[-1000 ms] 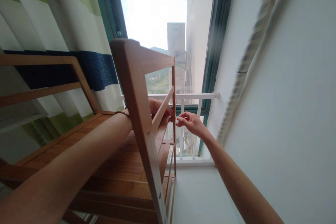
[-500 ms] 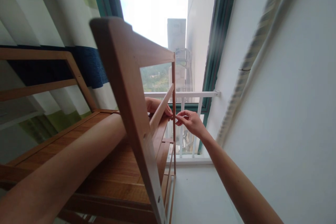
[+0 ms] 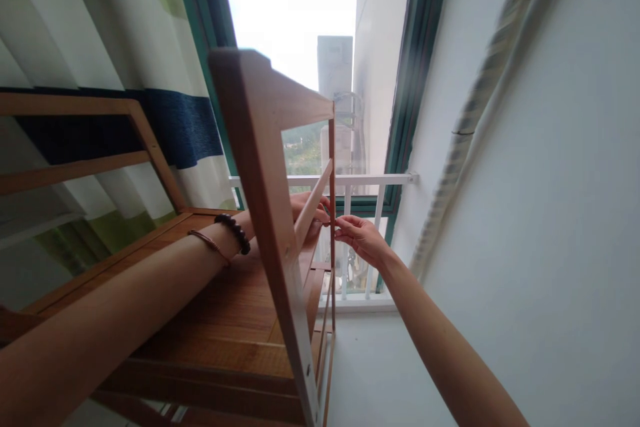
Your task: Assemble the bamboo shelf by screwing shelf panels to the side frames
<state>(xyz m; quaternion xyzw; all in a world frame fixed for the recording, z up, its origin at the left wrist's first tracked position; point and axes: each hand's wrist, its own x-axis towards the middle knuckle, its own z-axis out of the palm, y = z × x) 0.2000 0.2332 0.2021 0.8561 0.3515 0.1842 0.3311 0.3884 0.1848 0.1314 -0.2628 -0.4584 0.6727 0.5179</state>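
A wooden shelf rack (image 3: 235,307) fills the lower left, its near upright post (image 3: 270,213) crossing the middle of the view. My left hand (image 3: 307,208) reaches through the frame and closes round the end of a thin wooden crossbar (image 3: 313,203) where it meets the far post (image 3: 331,213). A dark bead bracelet (image 3: 233,231) and a thin band ring that wrist. My right hand (image 3: 360,237) comes from the right side, its fingers pinched together at the same joint on the far post; what they pinch is too small to see.
A striped green, white and blue curtain (image 3: 100,67) hangs behind the rack on the left. A window with a white railing (image 3: 370,180) lies straight ahead. A white wall (image 3: 550,213) with a wrapped pipe (image 3: 475,113) runs along the right.
The view has shifted slightly, and my left wrist with its bracelets has come out from behind the near post. Both hands stay at the crossbar joint, the right fingers a little closer to the far post.
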